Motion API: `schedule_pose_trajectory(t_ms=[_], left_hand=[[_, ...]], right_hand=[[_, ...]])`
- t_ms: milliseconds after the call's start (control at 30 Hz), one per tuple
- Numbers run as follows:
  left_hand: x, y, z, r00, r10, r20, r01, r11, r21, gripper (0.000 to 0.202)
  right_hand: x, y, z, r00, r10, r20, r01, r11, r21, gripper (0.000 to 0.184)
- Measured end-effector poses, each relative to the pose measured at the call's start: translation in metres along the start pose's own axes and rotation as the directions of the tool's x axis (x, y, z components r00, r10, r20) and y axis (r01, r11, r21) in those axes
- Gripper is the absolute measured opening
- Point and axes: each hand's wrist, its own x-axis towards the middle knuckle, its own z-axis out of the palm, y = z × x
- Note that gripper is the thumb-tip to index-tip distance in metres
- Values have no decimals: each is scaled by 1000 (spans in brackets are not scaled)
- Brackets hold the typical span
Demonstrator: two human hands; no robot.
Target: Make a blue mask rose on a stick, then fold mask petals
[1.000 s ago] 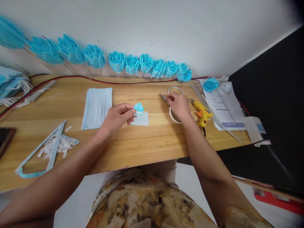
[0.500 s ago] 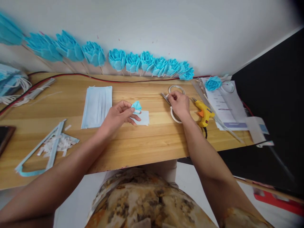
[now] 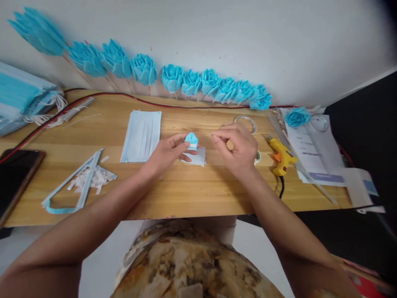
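My left hand (image 3: 173,151) pinches a small folded blue petal (image 3: 192,139) with a white strip across its lower part. Just beneath it, a pale cut mask piece (image 3: 197,157) lies on the wooden table. To the right, my right hand (image 3: 237,147) is raised with thumb and fingertips pressed together; whatever they may hold is too small to make out. Behind that hand lies a tape roll (image 3: 254,126), and a second tape roll (image 3: 258,157) is mostly covered by it. A stack of flat face masks (image 3: 142,136) rests left of my left hand.
Blue fabric flowers (image 3: 172,78) on sticks lean along the wall. A yellow glue gun (image 3: 282,156) and papers with a blue flower (image 3: 297,117) are at right. White scraps (image 3: 96,178), mask strips (image 3: 86,182), a phone (image 3: 18,178) and bagged masks (image 3: 21,97) occupy the left.
My right hand has left the scissors beside the tape rolls and come up, fingers pinched. The petal in my left hand has turned slightly. The whole view has shifted.
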Motion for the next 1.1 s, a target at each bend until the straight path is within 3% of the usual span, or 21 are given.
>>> schedule_pose_trajectory(t_ms=[67, 133, 333, 500, 700, 933, 1100], left_hand=[[0, 0, 0, 1000, 0, 10, 0, 1000, 10, 33], [-1, -1, 0, 1000, 0, 17, 0, 1000, 13, 34], [-2, -1, 1, 999, 4, 43, -5, 1000, 21, 32], [-2, -2, 2, 999, 2, 36, -3, 1000, 19, 30], [-2, -3, 2, 1000, -4, 25, 3, 1000, 31, 31], [-2, -2, 2, 1000, -1, 31, 0, 1000, 32, 30], [-2, -2, 2, 1000, -13, 26, 12, 999, 32, 33]], right_hand=[[0, -5, 6, 989, -149, -17, 149, 989, 11, 14], [-3, -2, 12, 980, -199, -31, 199, 980, -3, 16], [-16, 7, 22, 988, -156, 8, 157, 985, -73, 20], [-18, 7, 22, 974, -225, 4, 224, 970, -98, 24], [-20, 9, 23, 979, -197, 60, 202, 975, -95, 23], [-20, 9, 23, 970, -243, 32, 245, 964, -104, 22], [-21, 10, 25, 978, -197, 62, 201, 977, -69, 25]])
